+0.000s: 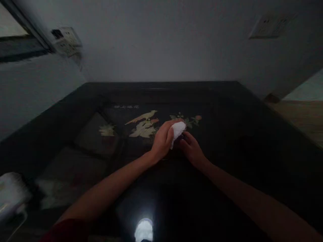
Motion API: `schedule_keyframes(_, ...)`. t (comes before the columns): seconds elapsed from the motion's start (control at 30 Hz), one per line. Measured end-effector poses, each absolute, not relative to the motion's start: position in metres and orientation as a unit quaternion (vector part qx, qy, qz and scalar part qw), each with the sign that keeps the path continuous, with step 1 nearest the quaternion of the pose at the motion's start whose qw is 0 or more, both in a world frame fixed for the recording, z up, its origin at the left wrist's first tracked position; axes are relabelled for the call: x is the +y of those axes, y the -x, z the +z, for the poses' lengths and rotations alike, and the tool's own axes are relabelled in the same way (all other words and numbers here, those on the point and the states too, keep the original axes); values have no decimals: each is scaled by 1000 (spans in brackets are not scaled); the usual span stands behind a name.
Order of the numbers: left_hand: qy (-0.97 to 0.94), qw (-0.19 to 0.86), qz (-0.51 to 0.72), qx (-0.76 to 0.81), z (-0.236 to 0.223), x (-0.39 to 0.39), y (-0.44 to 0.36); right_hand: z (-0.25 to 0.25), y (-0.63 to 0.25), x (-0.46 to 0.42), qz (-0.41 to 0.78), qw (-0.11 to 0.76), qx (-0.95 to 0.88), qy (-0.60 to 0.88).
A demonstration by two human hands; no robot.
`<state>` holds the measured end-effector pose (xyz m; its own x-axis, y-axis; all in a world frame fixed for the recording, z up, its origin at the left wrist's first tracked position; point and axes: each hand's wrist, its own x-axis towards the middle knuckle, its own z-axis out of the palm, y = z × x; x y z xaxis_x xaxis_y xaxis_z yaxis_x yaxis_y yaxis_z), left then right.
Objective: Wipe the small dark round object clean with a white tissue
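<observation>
Reaching over a glossy dark tabletop [242,134], two bare forearms [111,184] pass a bright light reflection [144,230]. The left hand [161,138] grips a crumpled white cloth [178,129], perhaps tissue, lying at its right side, between the hands, long axis slanting from near left to far right. The right hand [192,148], fingers curled, is just beside it; I cannot tell whether it holds anything. No container shows. Slightly farther sits a pictured bird [144,116], then a wall [161,47] with sockets [267,27].

Over the desk [252,144], passage is free right of the right hand [193,149]; the left hand [163,139] blocks the middle, a wall [161,50] the back, a white object [12,191] the near left.
</observation>
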<state>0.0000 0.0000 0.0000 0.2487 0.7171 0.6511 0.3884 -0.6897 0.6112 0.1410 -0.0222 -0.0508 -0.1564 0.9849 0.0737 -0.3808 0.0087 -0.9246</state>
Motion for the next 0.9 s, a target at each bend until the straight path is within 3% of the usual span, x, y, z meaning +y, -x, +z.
schedule_keyframes(0.23, -838, 71, 444, 311, 9, -5, 0, -43, -143, -21, 586, 552, -460, 376)
schedule_keyframes(0.47, -831, 113, 444, 316, 12, -5, -1, -39, -143, -22, 586, 555, -460, 370)
schedule_keyframes(0.6, -784, 196, 478, 345, 10, -5, -3, -42, -142, -23, 598, 561, -440, 366)
schedule_keyframes(0.9, -461, 553, 552, 420, -8, 5, -8, -42, -143, -23, 628, 557, -432, 329)
